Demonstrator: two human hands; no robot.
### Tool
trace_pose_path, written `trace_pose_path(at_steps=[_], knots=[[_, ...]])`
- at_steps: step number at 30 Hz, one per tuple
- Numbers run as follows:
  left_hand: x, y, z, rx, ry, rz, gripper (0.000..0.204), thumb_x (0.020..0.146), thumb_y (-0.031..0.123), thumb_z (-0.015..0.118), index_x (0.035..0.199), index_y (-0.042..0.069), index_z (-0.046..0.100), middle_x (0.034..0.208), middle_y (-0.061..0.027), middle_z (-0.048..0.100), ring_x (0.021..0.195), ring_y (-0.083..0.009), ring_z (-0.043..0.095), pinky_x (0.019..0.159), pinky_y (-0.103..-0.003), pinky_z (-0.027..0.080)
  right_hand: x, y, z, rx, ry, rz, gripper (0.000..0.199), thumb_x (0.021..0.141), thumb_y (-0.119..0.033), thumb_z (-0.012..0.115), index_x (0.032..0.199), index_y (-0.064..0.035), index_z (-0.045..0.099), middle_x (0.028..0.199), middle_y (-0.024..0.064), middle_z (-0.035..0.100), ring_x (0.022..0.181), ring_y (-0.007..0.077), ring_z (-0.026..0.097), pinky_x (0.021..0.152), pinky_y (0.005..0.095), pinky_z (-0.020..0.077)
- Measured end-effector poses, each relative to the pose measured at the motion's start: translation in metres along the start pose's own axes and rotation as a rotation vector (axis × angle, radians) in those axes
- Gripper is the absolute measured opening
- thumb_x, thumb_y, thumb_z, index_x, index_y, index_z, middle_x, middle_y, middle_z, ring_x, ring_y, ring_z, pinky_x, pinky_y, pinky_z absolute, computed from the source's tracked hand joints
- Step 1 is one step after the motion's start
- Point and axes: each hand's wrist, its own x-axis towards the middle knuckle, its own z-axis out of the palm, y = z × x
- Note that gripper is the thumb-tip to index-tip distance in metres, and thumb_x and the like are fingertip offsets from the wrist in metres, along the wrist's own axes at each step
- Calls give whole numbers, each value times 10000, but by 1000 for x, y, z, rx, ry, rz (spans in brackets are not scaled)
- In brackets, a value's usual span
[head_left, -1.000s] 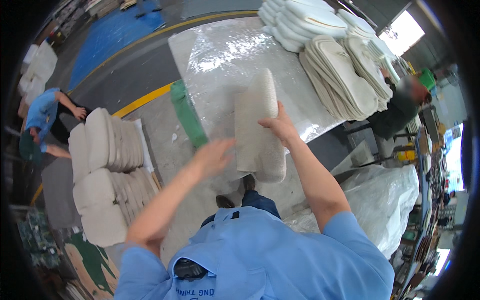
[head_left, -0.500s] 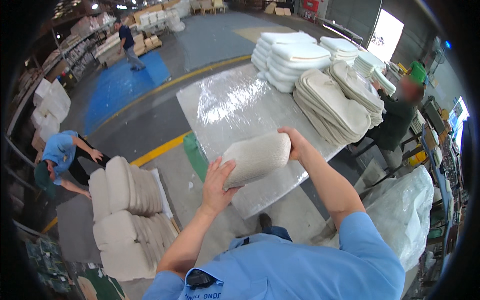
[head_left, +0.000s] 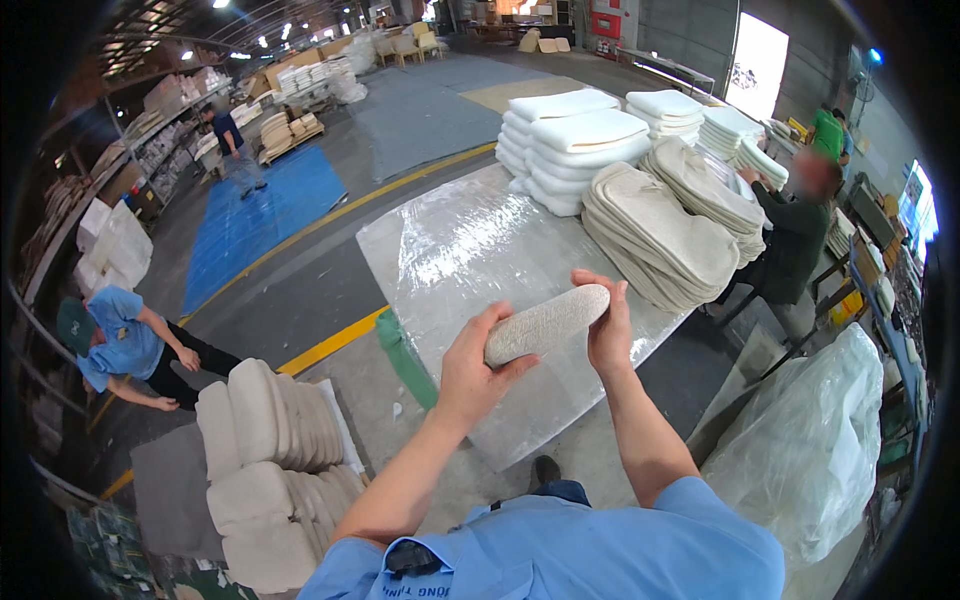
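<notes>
Between my two hands is a beige fabric-covered cushion [head_left: 545, 326], held up over the table and turned so that its narrow edge faces me. My left hand [head_left: 474, 368] grips its left end, thumb underneath and fingers over the far side. At the other end my right hand [head_left: 608, 328] is closed around the rounded tip. Beneath them lies a table [head_left: 430, 290] covered in shiny clear plastic. Limp beige fabric covers [head_left: 655, 235] are piled on its right part, beside stacks of white foam pads [head_left: 575, 140].
Beige cushions [head_left: 270, 420] stand stacked at my lower left, near a co-worker in blue [head_left: 130, 335]. A large clear plastic bag [head_left: 800, 440] bulges at the right. Another person [head_left: 800, 235] sits beyond the table's right side; someone walks by the blue floor sheet [head_left: 265, 225].
The cushion has been rotated from showing its broad face to showing its narrow edge, and my grip has shifted with it. The co-worker at left has drawn back from the cushion stack.
</notes>
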Motion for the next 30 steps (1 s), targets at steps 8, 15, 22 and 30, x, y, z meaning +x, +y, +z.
trace_pose_path(at_steps=[8, 15, 22, 30], knots=[[1, -54, 20, -113, -264, -265, 674, 799, 167, 868, 1396, 81, 568, 1232, -142, 686, 1163, -303, 673, 971, -390, 533, 51, 31, -16, 502, 108, 209, 650, 1075, -608, 325, 831, -74, 604, 822, 117, 669, 840, 258, 646, 789, 400, 520], [44, -15, 50, 211, -190, -127, 384, 861, 321, 793, 1111, 53, 680, 1066, -180, 709, 967, -368, 693, 801, -433, 542, 113, 58, -13, 641, 90, 582, 620, 1076, -593, 369, 1129, -46, 654, 1067, 133, 706, 989, 327, 671, 906, 471, 545], [84, -59, 109, 334, -123, -368, 464, 882, 414, 713, 1142, 33, 658, 1026, -216, 727, 989, -418, 693, 849, -516, 534, 105, 132, -1, 357, 50, 739, 598, 1122, -483, 314, 1390, -8, 557, 1308, 152, 648, 1179, 286, 628, 1009, 427, 510], [113, -137, 126, 393, -131, -800, 682, 848, 507, 682, 1265, -26, 597, 1154, -262, 701, 1111, -407, 679, 951, -502, 519, 20, 185, -3, 297, -129, 976, 519, 1132, -385, 338, 1427, 4, 516, 1375, 153, 604, 1254, 259, 579, 1061, 387, 464]])
